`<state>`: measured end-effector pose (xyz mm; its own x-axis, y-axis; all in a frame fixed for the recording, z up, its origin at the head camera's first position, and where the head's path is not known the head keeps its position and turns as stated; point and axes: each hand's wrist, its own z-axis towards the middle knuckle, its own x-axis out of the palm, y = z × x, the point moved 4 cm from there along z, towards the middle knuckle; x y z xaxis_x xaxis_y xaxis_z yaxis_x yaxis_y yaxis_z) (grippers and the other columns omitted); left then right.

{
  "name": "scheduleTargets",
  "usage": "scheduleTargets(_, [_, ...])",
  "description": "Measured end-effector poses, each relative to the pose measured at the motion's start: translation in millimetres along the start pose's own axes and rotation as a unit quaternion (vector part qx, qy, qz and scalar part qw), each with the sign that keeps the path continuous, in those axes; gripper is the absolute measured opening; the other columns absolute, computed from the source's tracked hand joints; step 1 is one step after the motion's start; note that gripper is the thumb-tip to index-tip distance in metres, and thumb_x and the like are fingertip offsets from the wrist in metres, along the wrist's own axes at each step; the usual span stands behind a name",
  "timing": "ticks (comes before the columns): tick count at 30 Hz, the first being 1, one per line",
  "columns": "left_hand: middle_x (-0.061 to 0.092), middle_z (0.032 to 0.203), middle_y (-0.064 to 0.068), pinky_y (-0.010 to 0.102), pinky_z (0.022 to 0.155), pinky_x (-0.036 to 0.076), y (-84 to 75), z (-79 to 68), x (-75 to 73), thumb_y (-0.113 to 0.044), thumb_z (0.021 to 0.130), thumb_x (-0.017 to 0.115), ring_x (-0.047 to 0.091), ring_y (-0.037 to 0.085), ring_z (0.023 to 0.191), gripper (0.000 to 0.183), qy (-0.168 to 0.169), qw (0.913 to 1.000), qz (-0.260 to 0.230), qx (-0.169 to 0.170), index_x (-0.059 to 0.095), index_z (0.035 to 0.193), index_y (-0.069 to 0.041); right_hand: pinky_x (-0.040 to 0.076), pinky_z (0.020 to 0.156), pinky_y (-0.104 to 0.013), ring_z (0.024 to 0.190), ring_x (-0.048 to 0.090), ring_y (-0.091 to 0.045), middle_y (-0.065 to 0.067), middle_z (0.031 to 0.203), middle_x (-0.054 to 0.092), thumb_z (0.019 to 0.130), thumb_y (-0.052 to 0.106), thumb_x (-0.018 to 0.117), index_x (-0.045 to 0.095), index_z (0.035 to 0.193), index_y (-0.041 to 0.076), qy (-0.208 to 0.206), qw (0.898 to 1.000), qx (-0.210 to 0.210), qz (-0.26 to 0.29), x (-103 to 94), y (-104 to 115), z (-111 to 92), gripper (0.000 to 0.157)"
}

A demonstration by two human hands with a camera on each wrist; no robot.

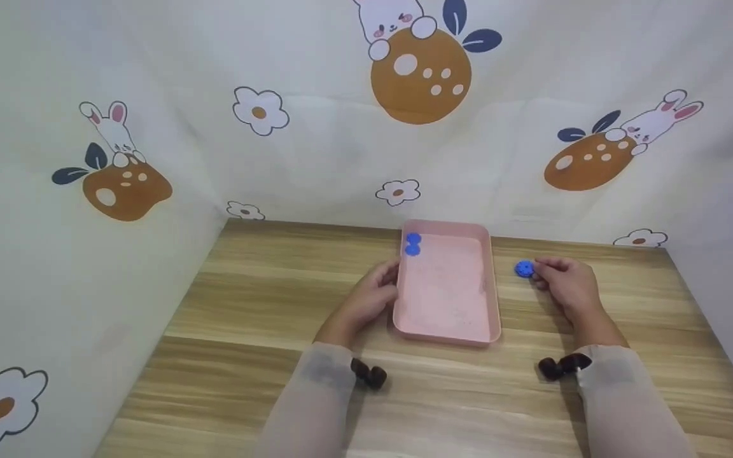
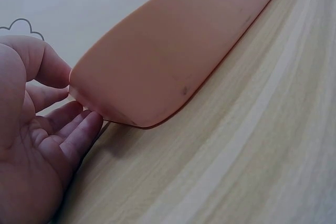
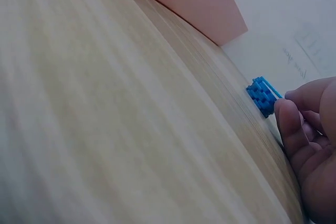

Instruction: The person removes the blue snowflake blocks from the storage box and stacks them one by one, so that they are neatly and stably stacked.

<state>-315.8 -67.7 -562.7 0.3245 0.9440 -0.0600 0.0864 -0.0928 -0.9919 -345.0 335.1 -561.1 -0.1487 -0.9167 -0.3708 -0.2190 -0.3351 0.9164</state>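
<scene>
My left hand (image 1: 371, 294) lies along the left wall of a shallow pink tray (image 1: 497, 299). In the left wrist view its fingertips touch the tray's outer wall (image 2: 157, 51) near a rounded corner. To the right of the tray, my right hand (image 1: 569, 286) pinches a thin blue notched disc between thumb and finger, at the edge of a small stack of blue notched discs (image 1: 523, 268). The right wrist view shows the stack (image 3: 260, 97) in several layers, with the pinched disc tilted at its top. Two more blue discs (image 1: 412, 249) lie inside the tray's far left corner.
A wood-grain table (image 1: 265, 292) carries everything. Pale cloth walls (image 1: 315, 159) with rabbit and flower prints stand at the back and both sides. Black wrist mounts (image 1: 369, 374) sit at both cuffs.
</scene>
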Motion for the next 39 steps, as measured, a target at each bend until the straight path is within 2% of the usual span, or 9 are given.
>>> scheduleTargets(8, [0.045,0.17,0.009,0.046,0.133,0.035,1.7,0.6,-0.8,-0.003,0.091,0.054,0.039,0.027,0.161,0.077,-0.005,0.9999,0.008,-0.005,0.039,0.167,-0.013,0.065,0.076,-0.019,0.079,0.073,-0.003,0.011,0.086,0.077,0.102,0.031,0.072,0.071,0.133,-0.002,0.001,1.0,-0.002,0.0,-0.7,0,-1,0.045])
scheduleTargets(14, [0.041,0.172,0.014,0.046,0.135,0.03,1.3,2.6,0.0,0.001,0.09,0.052,0.035,0.03,0.163,0.079,0.012,0.9997,0.001,0.023,0.034,0.167,-0.006,0.066,0.079,-0.02,0.081,0.073,-0.004,0.01,0.09,0.077,0.102,0.027,0.072,0.069,0.134,-0.003,0.0,1.0,0.006,0.027,0.4,0,-2,0.044])
scheduleTargets(22, [0.042,0.171,0.014,0.046,0.135,0.031,-0.5,1.3,0.0,0.0,0.09,0.052,0.037,0.03,0.162,0.078,0.004,0.9997,0.014,0.018,0.037,0.166,-0.008,0.066,0.075,-0.021,0.081,0.072,-0.006,0.009,0.088,0.077,0.102,0.021,0.071,0.067,0.136,-0.005,-0.021,0.997,0.014,0.072,-0.2,4,-3,0.043])
scheduleTargets(27, [0.043,0.171,0.011,0.046,0.135,0.031,-0.1,1.4,-0.9,-0.002,0.091,0.055,0.038,0.029,0.161,0.078,-0.003,0.9998,0.02,0.006,0.038,0.167,-0.011,0.065,0.077,-0.023,0.084,0.072,-0.007,0.011,0.092,0.076,0.101,0.021,0.072,0.07,0.128,0.0,-0.02,0.994,0.008,0.109,6.6,26,-12,0.033])
scheduleTargets(32, [0.043,0.172,0.009,0.045,0.135,0.031,1.0,2.0,-0.8,-0.003,0.092,0.055,0.038,0.027,0.162,0.078,-0.009,0.9997,0.023,-0.006,0.039,0.167,-0.014,0.065,0.077,-0.024,0.081,0.071,-0.011,0.004,0.091,0.074,0.099,0.018,0.075,0.075,0.11,0.009,0.015,0.982,-0.012,0.186,26.0,60,-27,0.013])
scheduleTargets(37, [0.043,0.172,0.009,0.045,0.134,0.032,0.6,1.5,-0.4,-0.002,0.093,0.055,0.039,0.028,0.161,0.077,-0.007,0.9998,0.018,-0.004,0.038,0.167,-0.014,0.063,0.069,-0.023,0.076,0.07,-0.01,0.003,0.088,0.075,0.099,0.017,0.076,0.077,0.106,0.01,0.047,0.98,-0.045,0.187,51.2,89,-38,0.011])
scheduleTargets(39, [0.043,0.171,0.013,0.047,0.134,0.033,0.1,1.5,-0.2,0.0,0.092,0.054,0.039,0.03,0.161,0.077,-0.001,1.0,0.007,0.005,0.037,0.167,-0.01,0.063,0.069,-0.022,0.075,0.07,-0.01,0.003,0.087,0.076,0.099,0.016,0.075,0.078,0.106,0.009,0.057,0.979,-0.059,0.186,62.4,98,-37,0.011])
